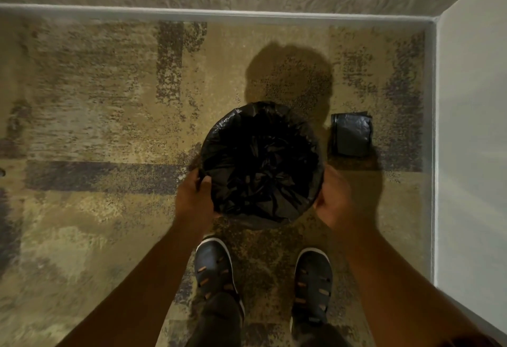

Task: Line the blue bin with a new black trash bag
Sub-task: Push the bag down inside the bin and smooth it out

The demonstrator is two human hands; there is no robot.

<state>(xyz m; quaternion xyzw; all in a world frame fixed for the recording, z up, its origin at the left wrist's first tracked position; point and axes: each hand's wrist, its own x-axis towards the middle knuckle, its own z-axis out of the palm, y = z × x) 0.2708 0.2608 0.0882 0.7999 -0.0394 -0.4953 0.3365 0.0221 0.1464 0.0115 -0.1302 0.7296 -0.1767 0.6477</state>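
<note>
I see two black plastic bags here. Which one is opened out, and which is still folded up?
The black bag spread over the round bin, between both hands, is open. The folded bag lies flat on the carpet to the bin's right, untouched.

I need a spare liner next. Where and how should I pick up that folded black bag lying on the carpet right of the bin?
The folded bag lies flat on the carpet, clear of the bin. Probably come from above with the right hand and pinch its near edge, which faces you.
</note>
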